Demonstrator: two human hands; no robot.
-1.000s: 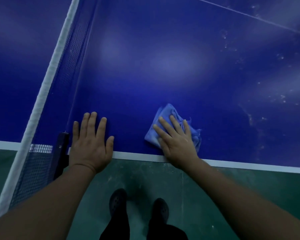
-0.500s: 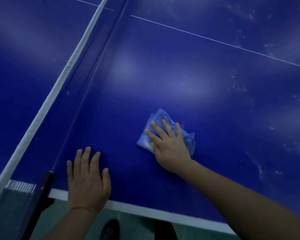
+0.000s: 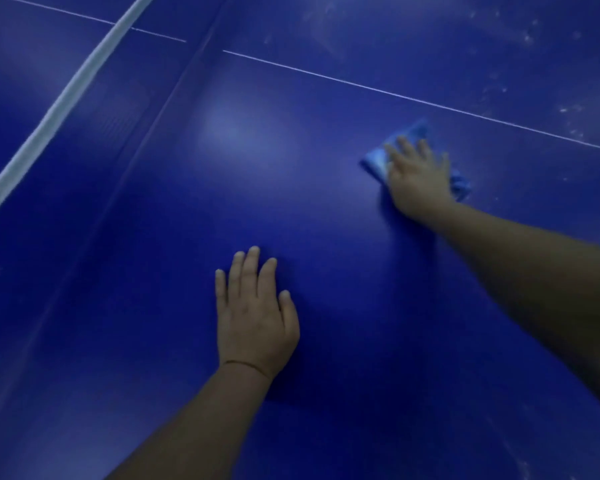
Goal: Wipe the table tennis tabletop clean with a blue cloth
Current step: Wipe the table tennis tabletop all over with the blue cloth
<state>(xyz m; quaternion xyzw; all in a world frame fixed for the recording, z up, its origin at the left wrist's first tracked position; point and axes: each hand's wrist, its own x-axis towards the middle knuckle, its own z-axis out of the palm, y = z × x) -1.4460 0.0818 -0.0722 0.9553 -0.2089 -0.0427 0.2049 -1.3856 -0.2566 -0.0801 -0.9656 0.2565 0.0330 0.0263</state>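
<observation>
Now, at full stretch over the table tennis tabletop (image 3: 291, 188), my right hand (image 3: 418, 181) presses the blue cloth (image 3: 374, 161) flat against the surface, fingers straight and slightly spread on top of it, just short of the thin white centre line (image 3: 326, 76). The cloth is bunched, showing at my fingertips and at the far side of my palm. My left hand (image 3: 257, 313) lies flat on the tabletop nearer to me, fingers straight and close together, holding nothing, apparently bracing my lean. The risks, as I judge them: with no grip on the cloth, only pressure, it could slip out from under my palm or roll up and smear rather than lift the pale specks (image 3: 568, 112) lying beyond the line; and the bracing hand may leave fresh prints. The net's white band (image 3: 54, 112) runs well off to the left.
</observation>
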